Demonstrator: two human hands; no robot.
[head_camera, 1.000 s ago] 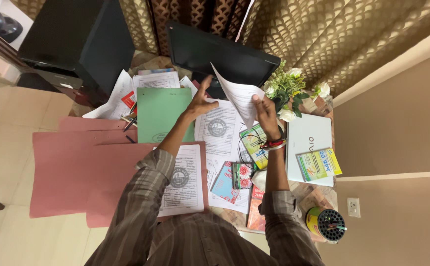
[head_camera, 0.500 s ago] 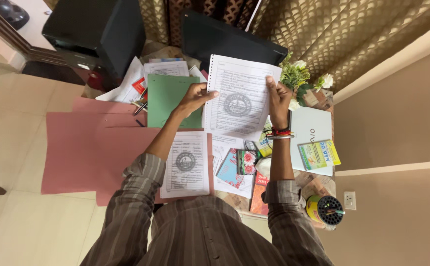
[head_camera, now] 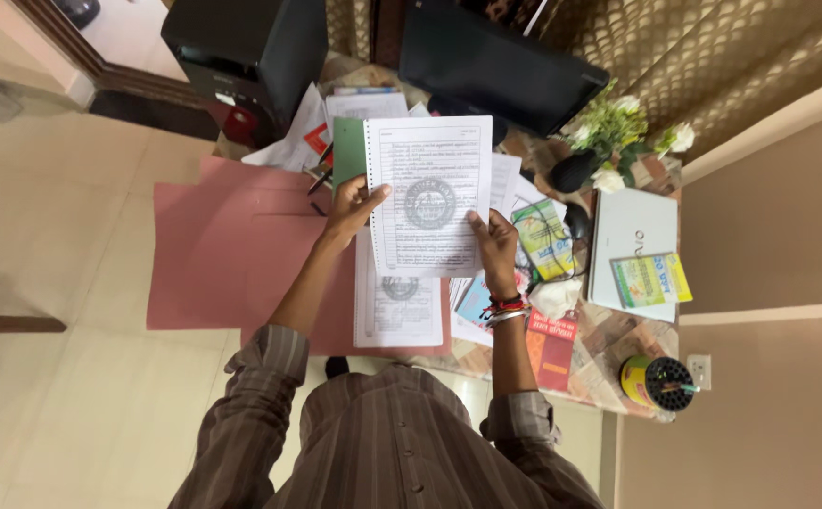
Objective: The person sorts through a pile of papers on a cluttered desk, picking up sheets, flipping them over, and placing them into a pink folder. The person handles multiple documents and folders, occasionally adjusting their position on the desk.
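Desk (head_camera: 609, 339): cluttered surface spanning the centre to 3 o'clock, carrying all the items below.
Pink folders (head_camera: 232, 254): spread open at 9 o'clock, overhanging the desk edge.
Monitor (head_camera: 501, 57): dark, at 12 o'clock, behind the papers.
White laptop (head_camera: 623, 240): closed, at 3 o'clock, with a yellow-green booklet (head_camera: 651, 279) on its lid.
Punched sheet (head_camera: 428, 195): now held flat and facing the camera at centre; half a second ago it stood higher against the monitor, a second ago it was still curling over in mid-turn. The page-turn appears complete.
Second stamped sheet (head_camera: 399, 297): lies on the pink folder at 6 o'clock, partly under the raised one.
Left hand (head_camera: 353, 209): closed on the sheet's perforated left edge, thumb on top.
Right hand (head_camera: 494, 243): pinches the lower right corner.
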